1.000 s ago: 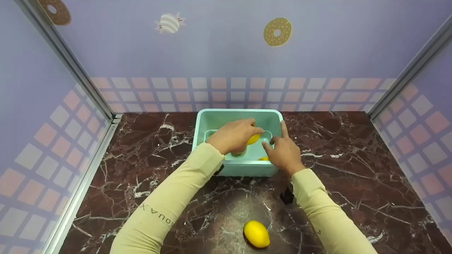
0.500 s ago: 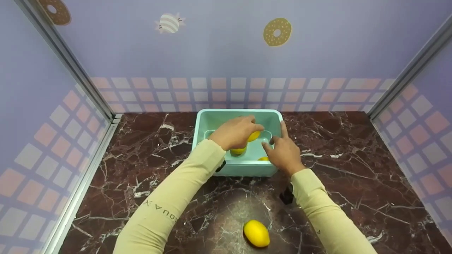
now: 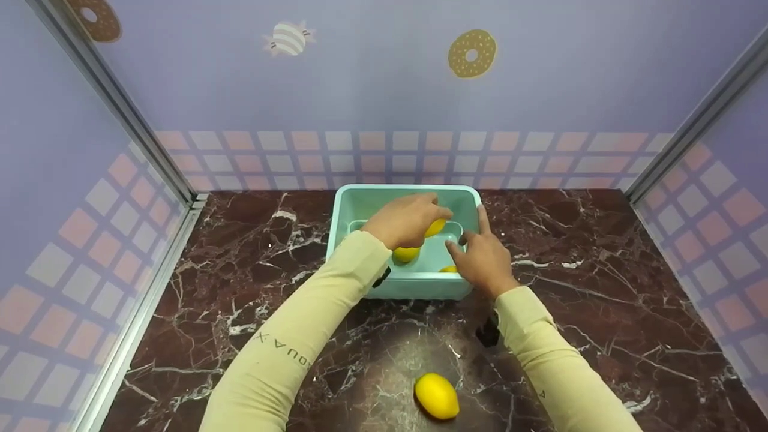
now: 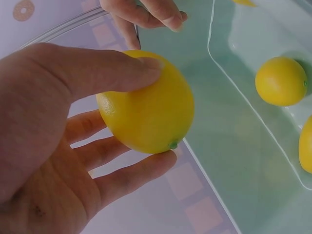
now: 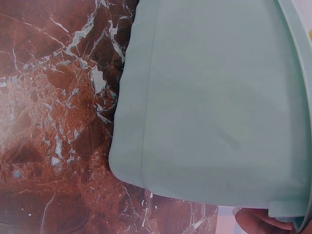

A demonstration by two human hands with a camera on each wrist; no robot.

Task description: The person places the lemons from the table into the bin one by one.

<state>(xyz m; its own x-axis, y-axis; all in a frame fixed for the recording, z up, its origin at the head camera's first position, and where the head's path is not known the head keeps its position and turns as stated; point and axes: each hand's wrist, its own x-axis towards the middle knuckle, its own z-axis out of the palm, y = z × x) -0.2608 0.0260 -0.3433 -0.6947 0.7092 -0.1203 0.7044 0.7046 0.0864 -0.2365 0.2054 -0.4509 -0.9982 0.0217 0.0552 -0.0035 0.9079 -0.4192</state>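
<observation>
My left hand [image 3: 405, 222] is over the mint-green plastic bin [image 3: 414, 287], gripping a yellow lemon [image 4: 151, 109]. In the left wrist view the thumb lies across the lemon and the fingers support its other side. Inside the bin, below this hand, sits another lemon [image 3: 406, 255], and a third lemon [image 3: 449, 270] peeks over the front wall. My right hand [image 3: 485, 261] holds the bin's right rim near the front corner, one finger stretched along the edge. The right wrist view is filled mostly by the bin's outer wall, with a fingertip [image 5: 258, 222] under the rim.
One more lemon [image 3: 437, 396] lies on the dark red marbled tabletop [image 3: 600, 300], near the front between the forearms. Behind the bin rises a lilac wall [image 3: 384, 90] with a checkered band. Side panels with metal rails [image 3: 162, 282] close off left and right.
My left hand has risen slightly and shifted right with its lemon, uncovering more of the lemon beneath it in the bin. The right hand and bin have stayed put.
</observation>
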